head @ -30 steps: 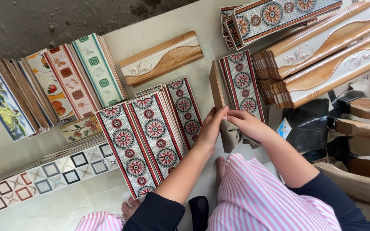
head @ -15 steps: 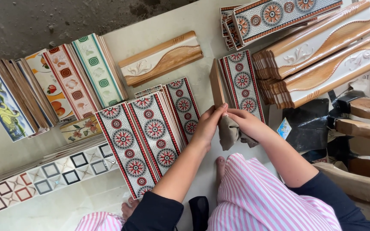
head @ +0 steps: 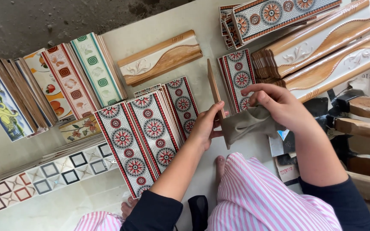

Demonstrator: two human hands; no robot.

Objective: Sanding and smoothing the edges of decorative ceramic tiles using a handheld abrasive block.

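My left hand (head: pixel 205 125) grips a narrow border tile (head: pixel 214 85) held on its edge, so I see mainly its brown back and side. My right hand (head: pixel 279 102) presses a crumpled grey-brown cloth (head: pixel 247 123) against the lower part of that tile. Just left of the tile lie stacks of tiles with red, black and white rosettes (head: pixel 150 128). Another stack of the same rosette pattern (head: pixel 240 77) lies right behind the tile.
Stacks of wavy wood-tone and white tiles (head: pixel 322 47) fill the upper right. A single such tile (head: pixel 161 57) lies at top centre. Colourful patterned stacks (head: pixel 65 81) and square-motif strips (head: pixel 43 175) sit at left. Wooden pieces (head: pixel 365 119) are at right. My pink-striped knees are below.
The cloth, barely seen a second ago, has come out into the right hand, which now presses it against the tile. The tile stays upright in the left hand.
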